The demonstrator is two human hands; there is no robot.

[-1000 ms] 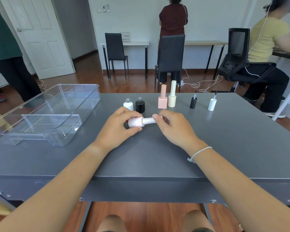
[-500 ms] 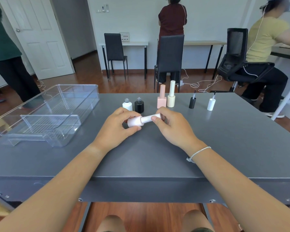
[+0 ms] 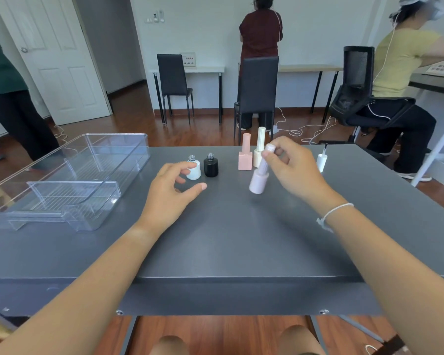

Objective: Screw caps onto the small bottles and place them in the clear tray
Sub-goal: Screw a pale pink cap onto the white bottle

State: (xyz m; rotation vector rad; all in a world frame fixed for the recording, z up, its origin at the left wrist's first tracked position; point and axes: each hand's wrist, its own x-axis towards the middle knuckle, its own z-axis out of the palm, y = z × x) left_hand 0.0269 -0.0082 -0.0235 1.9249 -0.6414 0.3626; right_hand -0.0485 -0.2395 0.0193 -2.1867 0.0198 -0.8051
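My right hand [image 3: 292,170] holds a capped pale lilac bottle [image 3: 260,179] by its tall cap, the bottle hanging tilted just above the grey table [image 3: 228,239]. My left hand [image 3: 169,193] is open and empty, its fingers near an uncapped white bottle [image 3: 194,170]. An uncapped black bottle [image 3: 211,166] stands beside that one. A capped pink bottle [image 3: 245,155] and a capped cream bottle [image 3: 260,147] stand behind the lilac one. A white cap with a brush [image 3: 321,161] stands to the right; a black cap is hidden behind my right hand. The clear tray [image 3: 62,185] lies at the left.
Black chairs, desks and three people are in the room beyond the table. The table's front edge runs just below my forearms. White cables lie on the wooden floor behind the table.
My left hand let go of the lilac bottle and opened. My right hand swung the bottle from lying sideways to hanging by its cap, moving it right.
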